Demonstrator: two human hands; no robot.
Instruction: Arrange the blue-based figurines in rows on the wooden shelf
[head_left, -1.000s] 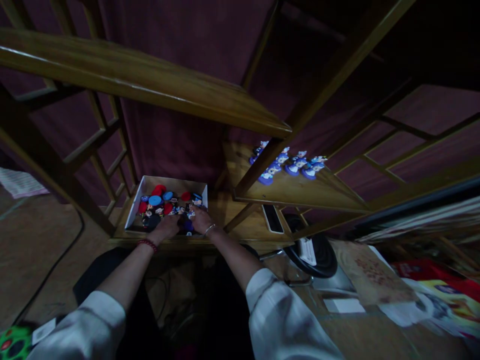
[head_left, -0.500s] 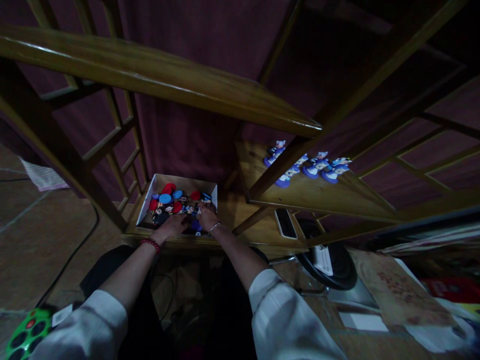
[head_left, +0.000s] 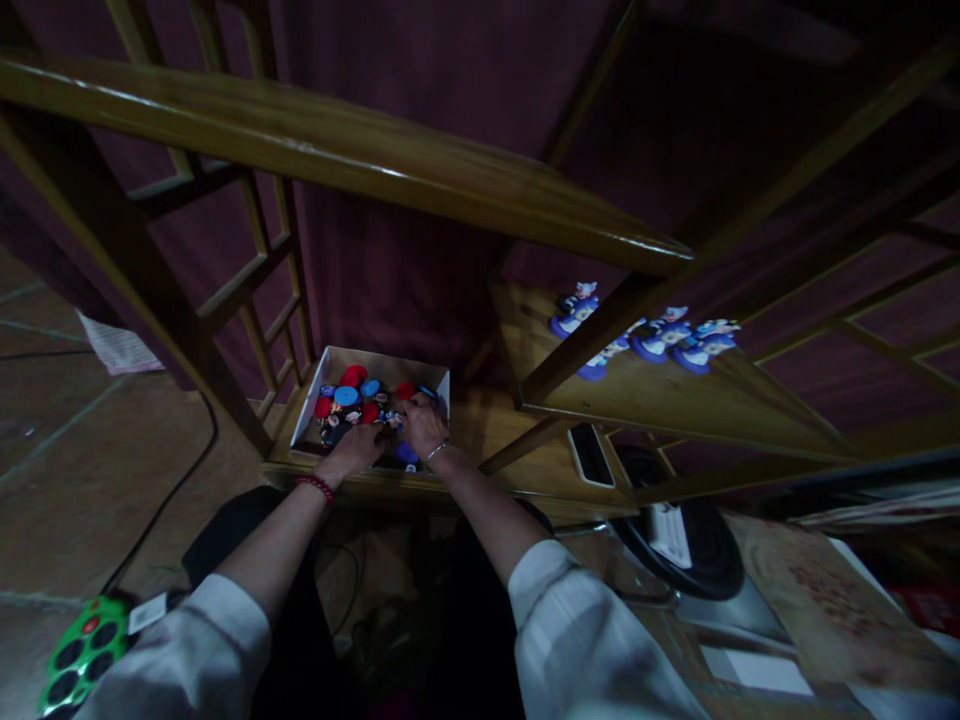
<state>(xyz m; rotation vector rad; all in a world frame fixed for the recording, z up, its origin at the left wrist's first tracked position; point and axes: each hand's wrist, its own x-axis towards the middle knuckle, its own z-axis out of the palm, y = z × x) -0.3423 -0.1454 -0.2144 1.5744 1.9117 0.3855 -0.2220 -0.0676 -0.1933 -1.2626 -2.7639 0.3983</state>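
Observation:
A shallow open cardboard box [head_left: 311, 405] with white outer sides stands on the low wooden shelf. Inside lie several small figurines [head_left: 346, 396] with red, blue and purple round bases, jumbled together. My left hand [head_left: 358, 448], a red bead bracelet at its wrist, reaches over the box's near edge with its fingers curled among the figurines. Beside it, my right hand [head_left: 424, 425], wearing a thin bangle, bends its fingers down by a pale figurine in the right half. What lies under the fingertips of either hand is too dark to make out.
Several figurines on purple bases [head_left: 664, 335] stand on a higher shelf [head_left: 600, 405] to the right. A phone [head_left: 591, 456] lies on the low shelf. A wooden rail [head_left: 337, 155] crosses above the box. A black round seat [head_left: 694, 550] is at the right, a green object [head_left: 86, 655] at lower left.
The whole view has shifted, so everything sits a little farther right. My fingers have moved slightly among the figurines; both hands stay in the box.

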